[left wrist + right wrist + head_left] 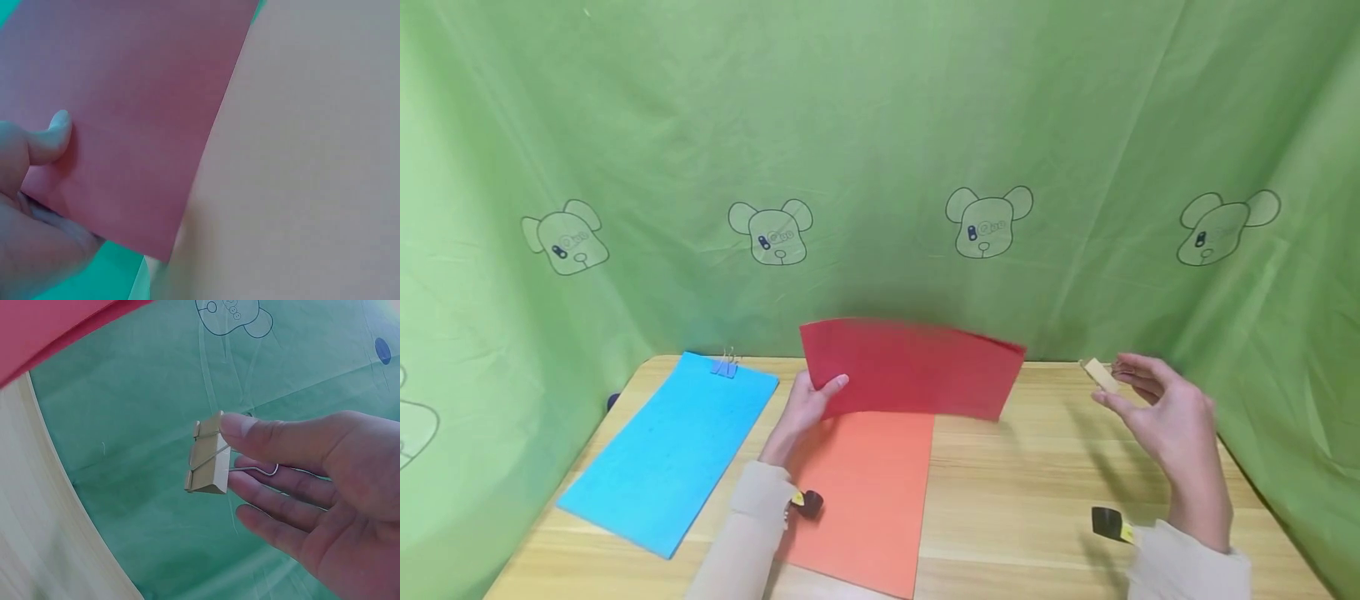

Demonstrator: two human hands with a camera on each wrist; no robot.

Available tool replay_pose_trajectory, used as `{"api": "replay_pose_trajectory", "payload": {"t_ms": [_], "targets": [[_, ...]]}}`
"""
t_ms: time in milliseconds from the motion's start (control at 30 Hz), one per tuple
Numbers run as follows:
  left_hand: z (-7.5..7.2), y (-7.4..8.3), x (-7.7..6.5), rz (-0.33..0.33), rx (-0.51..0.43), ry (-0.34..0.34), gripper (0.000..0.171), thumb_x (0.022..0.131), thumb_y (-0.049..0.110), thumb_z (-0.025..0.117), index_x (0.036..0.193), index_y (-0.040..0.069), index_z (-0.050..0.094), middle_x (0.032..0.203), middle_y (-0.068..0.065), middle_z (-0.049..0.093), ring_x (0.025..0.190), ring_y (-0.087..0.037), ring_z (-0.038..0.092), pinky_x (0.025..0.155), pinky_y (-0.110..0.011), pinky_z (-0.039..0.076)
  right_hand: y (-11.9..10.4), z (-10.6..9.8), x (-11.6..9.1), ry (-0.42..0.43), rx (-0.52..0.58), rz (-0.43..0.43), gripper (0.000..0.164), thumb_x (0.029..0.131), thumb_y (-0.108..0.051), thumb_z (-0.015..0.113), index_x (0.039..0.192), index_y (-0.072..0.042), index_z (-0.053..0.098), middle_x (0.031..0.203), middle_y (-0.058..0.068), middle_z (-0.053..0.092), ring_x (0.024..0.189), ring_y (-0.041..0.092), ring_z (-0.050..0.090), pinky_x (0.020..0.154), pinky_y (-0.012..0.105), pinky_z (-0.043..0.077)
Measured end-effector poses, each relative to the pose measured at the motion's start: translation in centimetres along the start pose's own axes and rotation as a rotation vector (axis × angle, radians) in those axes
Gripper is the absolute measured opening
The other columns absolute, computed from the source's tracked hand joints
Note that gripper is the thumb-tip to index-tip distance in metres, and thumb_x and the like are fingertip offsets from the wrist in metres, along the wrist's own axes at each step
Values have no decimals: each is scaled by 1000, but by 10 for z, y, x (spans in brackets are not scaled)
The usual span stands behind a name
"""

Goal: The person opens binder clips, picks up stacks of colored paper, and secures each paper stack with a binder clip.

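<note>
My left hand holds a stack of red paper by its left end, thumb on the near face and the other fingers behind. The sheets stand raised over the table and bow slightly. In the left wrist view the thumb presses flat on the red paper. Off to the right, my right hand pinches a yellow binder clip between thumb and fingers. From the right wrist the binder clip shows its wire handles, one folded along the body and one toward the fingers. Clip and red paper are apart.
Orange paper lies on the wooden table below the red sheets. At the left lies blue paper with a blue binder clip on its far edge. A green curtain with bear-head drawings encloses the back and sides.
</note>
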State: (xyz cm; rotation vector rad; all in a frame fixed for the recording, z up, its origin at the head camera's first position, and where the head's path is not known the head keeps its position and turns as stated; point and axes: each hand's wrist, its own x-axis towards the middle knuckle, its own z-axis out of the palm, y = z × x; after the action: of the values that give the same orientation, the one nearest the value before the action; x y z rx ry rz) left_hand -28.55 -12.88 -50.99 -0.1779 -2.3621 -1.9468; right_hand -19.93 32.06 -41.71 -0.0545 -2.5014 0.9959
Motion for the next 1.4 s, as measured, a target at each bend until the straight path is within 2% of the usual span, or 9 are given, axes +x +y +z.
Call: {"api": "replay_pose_trajectory", "payload": {"t_ms": [500,567,667,800,933,1033,1133,1267,1400], "targets": [[-3,-2,-1,-3,6,5,18,100,11,67,114,-1,69,105,-13,73,96,-26,68,92,-43,53,2,1,0,-36,-15,43,66,84,-29,87,138,-3,59,123,20,69,90,-28,46,84,-1,38],[-5,-1,-1,-2,4,5,19,100,11,67,114,-1,68,103,-13,73,93,-25,68,88,-38,53,2,1,-1,-40,-19,56,66,85,-30,87,139,-4,59,123,20,69,90,-28,47,91,4,40],[-8,0,0,-7,-5,13,20,100,12,67,114,-2,66,101,-13,72,87,-23,69,81,-34,54,1,2,-1,-50,0,66,65,85,-29,86,139,-4,59,124,21,67,87,-30,47,111,24,38],[-12,1,0,-37,-36,15,22,100,12,68,116,-2,65,99,-13,71,83,-22,68,76,-33,55,1,3,-1,-70,24,72,65,85,-29,86,139,-3,59,125,19,67,84,-32,45,117,46,32],[-16,3,-1,-74,-75,-8,24,99,13,69,117,-2,65,98,-12,71,82,-21,67,75,-33,55,2,5,-1,-74,14,68,65,84,-33,87,137,-5,62,121,13,71,85,-30,48,101,12,39],[-19,5,-2,-114,-96,-27,24,97,14,71,116,0,65,96,-11,71,82,-21,66,76,-33,53,2,7,-1,-59,27,55,64,83,-34,88,135,-5,64,119,12,73,87,-28,52,82,-1,36],[-22,4,-2,-153,-102,-41,23,96,16,73,114,3,65,94,-9,70,82,-22,64,77,-33,52,2,8,0,-54,42,62,65,83,-35,88,134,-3,64,121,16,71,89,-26,52,80,-1,41],[-24,2,-1,-152,-99,-48,19,95,11,73,110,1,65,91,-8,70,80,-21,65,76,-33,53,3,10,1,-57,51,85,66,83,-35,88,135,-2,63,127,21,68,91,-24,52,79,3,47],[-26,-2,0,-139,-100,-54,16,94,5,71,107,-2,65,90,-9,71,79,-20,68,75,-33,55,5,14,3,-37,99,81,64,82,-27,90,134,1,64,120,14,73,88,-24,55,78,5,48]]}}
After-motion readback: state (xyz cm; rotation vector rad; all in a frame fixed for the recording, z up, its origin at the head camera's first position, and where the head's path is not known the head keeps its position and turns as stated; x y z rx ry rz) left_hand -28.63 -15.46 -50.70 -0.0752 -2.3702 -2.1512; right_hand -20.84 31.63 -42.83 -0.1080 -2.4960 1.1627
